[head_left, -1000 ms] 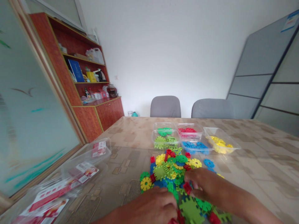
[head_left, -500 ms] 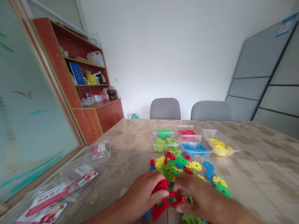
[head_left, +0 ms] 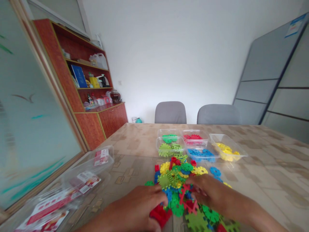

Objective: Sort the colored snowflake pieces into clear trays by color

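Observation:
A heap of coloured plastic gear pieces [head_left: 180,175] lies on the table in front of me. My left hand [head_left: 140,207] rests on its near left side, fingers curled over red pieces [head_left: 159,215]. My right hand [head_left: 209,191] is on the near right side, its fingers bent around red pieces [head_left: 187,196] in the heap. Several clear boxes behind the heap hold sorted pieces: dark green [head_left: 169,138], light green [head_left: 169,149], red [head_left: 193,137], blue [head_left: 201,154] and yellow [head_left: 227,149].
Clear plastic lids with red labels [head_left: 82,180] lie at the left on the patterned table [head_left: 265,174]. Two grey chairs [head_left: 171,112] stand at the far edge. A wooden shelf cabinet [head_left: 91,93] stands left, grey panels [head_left: 277,74] right.
Both hands have drawn apart and back toward me; red pieces that were bunched between them half a second ago now lie under and beside the fingers. The view has barely shifted.

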`<state>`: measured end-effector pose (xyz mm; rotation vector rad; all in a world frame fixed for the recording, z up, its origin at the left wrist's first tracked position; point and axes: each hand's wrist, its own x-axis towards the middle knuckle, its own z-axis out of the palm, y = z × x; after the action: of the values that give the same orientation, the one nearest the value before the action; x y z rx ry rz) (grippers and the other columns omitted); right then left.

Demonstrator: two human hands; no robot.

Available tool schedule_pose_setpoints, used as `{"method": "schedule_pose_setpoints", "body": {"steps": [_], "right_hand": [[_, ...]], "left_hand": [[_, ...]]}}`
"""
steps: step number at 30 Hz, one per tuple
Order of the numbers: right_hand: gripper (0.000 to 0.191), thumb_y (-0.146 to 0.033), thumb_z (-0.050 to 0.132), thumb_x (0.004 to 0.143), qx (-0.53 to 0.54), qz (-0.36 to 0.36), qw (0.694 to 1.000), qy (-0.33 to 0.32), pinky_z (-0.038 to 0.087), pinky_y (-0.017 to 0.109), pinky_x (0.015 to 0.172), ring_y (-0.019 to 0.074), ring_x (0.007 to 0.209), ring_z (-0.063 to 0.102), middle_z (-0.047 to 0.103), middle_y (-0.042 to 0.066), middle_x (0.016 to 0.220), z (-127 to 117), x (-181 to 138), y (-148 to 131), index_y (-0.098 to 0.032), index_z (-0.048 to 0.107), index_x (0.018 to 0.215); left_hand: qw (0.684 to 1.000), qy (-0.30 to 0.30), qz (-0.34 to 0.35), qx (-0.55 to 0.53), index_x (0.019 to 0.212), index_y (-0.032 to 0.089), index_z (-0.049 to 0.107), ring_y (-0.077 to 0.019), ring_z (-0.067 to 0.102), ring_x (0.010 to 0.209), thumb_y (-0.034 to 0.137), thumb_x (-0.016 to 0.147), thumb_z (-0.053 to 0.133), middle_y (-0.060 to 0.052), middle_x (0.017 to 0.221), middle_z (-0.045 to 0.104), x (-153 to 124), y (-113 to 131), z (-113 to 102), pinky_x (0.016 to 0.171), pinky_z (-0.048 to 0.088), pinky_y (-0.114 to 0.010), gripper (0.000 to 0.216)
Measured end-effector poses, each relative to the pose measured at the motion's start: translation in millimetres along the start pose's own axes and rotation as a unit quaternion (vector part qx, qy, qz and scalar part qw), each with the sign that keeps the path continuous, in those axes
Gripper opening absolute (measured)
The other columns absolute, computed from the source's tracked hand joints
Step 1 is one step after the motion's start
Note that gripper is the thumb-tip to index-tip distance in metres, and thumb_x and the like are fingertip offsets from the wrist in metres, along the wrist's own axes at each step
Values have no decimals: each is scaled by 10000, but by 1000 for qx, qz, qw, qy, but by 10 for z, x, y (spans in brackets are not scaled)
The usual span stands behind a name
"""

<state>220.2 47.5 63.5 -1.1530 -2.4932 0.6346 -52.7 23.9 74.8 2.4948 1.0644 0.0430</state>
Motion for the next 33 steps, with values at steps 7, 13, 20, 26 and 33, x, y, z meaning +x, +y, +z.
{"method": "schedule_pose_setpoints", "body": {"steps": [7,13,20,26,33], "right_hand": [[208,-158,579,783,-18,27,999,-32,474,323,634,211,749,621,684,45,839,85,3,-26,-218,660,965],[373,-246,695,724,-38,35,997,-48,512,432,778,306,917,639,695,110,1024,156,-14,-134,-210,663,1094],[604,-193,768,605,-46,0,998,-53,509,446,881,349,1054,609,634,132,1209,235,-36,-216,-228,626,1191],[709,-180,691,689,-33,45,993,-107,351,549,1056,402,1309,386,450,180,1432,-21,-81,-176,-186,486,1368],[628,-208,699,719,-15,-51,998,-29,483,439,969,346,1236,497,532,158,1360,306,-15,-336,-220,514,1319]], "left_hand": [[1000,-17,8,11,902,227,596,-227,595,949,234,737,743,-9,1013,635,24,-27,67,754,407,-264,221],[996,73,-21,-47,981,234,590,-217,574,986,245,798,671,-19,1057,628,109,-16,98,851,403,-281,201],[984,130,-38,-119,1074,255,562,-191,554,1032,154,700,725,0,1113,598,234,-76,337,877,402,-254,420],[990,67,-23,-126,1141,280,553,-207,523,1070,246,645,799,3,1181,565,92,-110,123,889,399,-263,554],[994,45,-57,-77,1029,257,590,-183,551,932,320,756,705,26,1018,604,-61,-142,-205,759,379,-235,303]]}}
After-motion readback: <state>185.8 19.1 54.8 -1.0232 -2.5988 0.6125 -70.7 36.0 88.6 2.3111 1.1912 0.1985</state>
